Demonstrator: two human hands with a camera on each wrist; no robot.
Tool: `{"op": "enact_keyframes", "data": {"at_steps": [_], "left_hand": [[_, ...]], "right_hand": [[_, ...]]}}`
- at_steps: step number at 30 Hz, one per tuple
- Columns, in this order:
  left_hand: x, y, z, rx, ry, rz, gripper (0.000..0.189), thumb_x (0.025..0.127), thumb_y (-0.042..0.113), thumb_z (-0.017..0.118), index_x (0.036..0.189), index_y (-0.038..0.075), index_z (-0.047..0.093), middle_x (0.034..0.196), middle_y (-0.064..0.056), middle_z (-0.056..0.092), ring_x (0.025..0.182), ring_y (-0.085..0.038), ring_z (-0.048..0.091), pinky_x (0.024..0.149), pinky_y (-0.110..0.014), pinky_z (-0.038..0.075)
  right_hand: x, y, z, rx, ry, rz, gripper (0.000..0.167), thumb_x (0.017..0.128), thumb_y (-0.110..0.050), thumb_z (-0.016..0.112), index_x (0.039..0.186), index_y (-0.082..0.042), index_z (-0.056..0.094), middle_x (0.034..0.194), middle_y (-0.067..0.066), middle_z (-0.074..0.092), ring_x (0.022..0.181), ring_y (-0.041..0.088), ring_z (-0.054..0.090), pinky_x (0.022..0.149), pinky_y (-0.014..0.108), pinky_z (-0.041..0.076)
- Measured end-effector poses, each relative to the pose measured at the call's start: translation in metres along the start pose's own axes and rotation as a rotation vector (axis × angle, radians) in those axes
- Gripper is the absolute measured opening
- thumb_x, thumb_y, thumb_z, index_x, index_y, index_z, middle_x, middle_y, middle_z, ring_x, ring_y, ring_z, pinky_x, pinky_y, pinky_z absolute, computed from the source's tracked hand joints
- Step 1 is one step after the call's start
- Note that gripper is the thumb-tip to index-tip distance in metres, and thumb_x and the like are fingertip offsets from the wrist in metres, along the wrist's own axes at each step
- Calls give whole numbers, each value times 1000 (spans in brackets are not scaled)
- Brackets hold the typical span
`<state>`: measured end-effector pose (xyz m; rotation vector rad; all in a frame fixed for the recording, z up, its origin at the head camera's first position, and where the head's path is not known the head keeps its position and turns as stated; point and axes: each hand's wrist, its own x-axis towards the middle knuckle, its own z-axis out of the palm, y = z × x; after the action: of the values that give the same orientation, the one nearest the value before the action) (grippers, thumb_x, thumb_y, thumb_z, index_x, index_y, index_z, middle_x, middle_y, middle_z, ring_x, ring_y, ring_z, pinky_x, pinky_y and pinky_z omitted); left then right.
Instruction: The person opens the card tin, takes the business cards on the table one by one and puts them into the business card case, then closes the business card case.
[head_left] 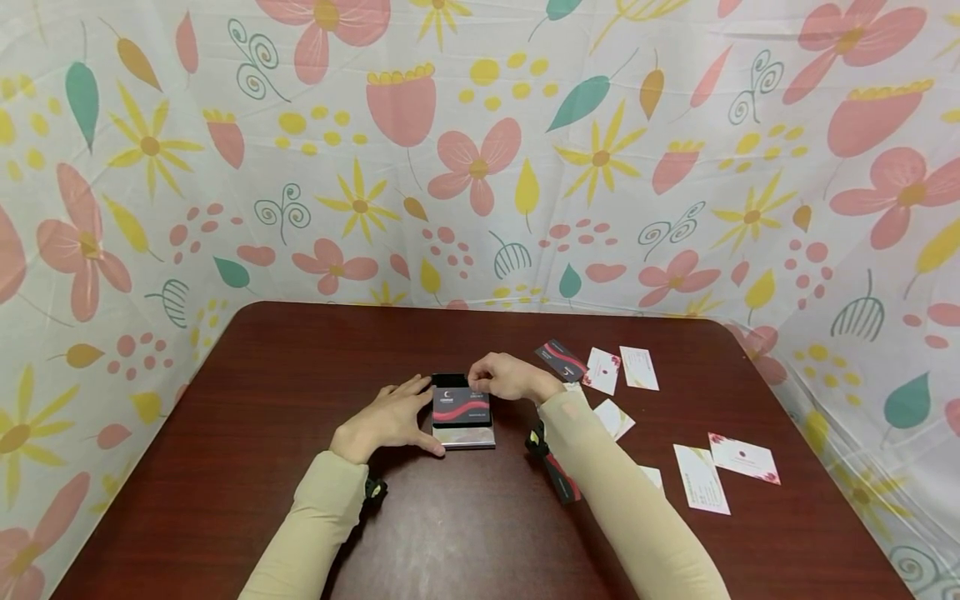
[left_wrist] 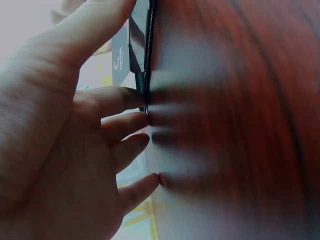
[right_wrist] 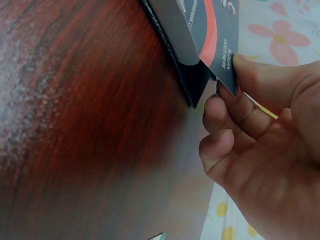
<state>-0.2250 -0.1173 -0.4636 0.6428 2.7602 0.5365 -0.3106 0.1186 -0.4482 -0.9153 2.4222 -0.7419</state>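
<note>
A business card case [head_left: 465,438] with a silver front part and black edges lies on the table before me. Over it sits a dark grey business card [head_left: 461,403] with a red wave and white print. My right hand [head_left: 512,377] pinches this card by its far right corner; thumb and fingertips [right_wrist: 245,67] grip its edge in the right wrist view, where the card tilts up from the case. Along the case's left side rests my left hand [head_left: 386,423], its fingers spread on the table and its thumb by the near left corner.
Right of the case, several business cards lie scattered on the brown table [head_left: 300,350]: a dark one [head_left: 561,360], a white one with red flowers [head_left: 602,371], a plain white one [head_left: 639,367] and others nearer me. Another dark card [head_left: 562,482] is partly under my right forearm. Behind hangs a flowered cloth [head_left: 480,208].
</note>
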Motion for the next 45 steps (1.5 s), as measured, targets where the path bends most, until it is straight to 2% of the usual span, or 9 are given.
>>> {"op": "enact_keyframes", "data": {"at_steps": [14,27,45], "left_hand": [[-2,1,-2,-1,-7,12,109,68,61,81,150,3,38,158,-15,26,147,-30,16,113,-54,18],[-2,1,-2,2,-7,13,109,68,60,81,150,3,38,158,-15,26,147,-30,16,112,-54,18],[-3,1,-1,1,-13,10,109,69,61,80,150,3,37,158,-15,25,147,-29,15,113,-52,16]], "right_hand": [[-6,-8,7,-73,-11,-8,16,94,-4,63,82,-11,71,69,-7,56,64,8,49,63,25,42],[-6,-8,13,-127,16,-40,16,91,-5,68,81,-15,73,72,-9,61,66,6,51,64,24,45],[-14,-13,19,-107,48,6,19,87,-4,72,76,-20,73,70,-10,65,64,5,54,62,25,47]]}}
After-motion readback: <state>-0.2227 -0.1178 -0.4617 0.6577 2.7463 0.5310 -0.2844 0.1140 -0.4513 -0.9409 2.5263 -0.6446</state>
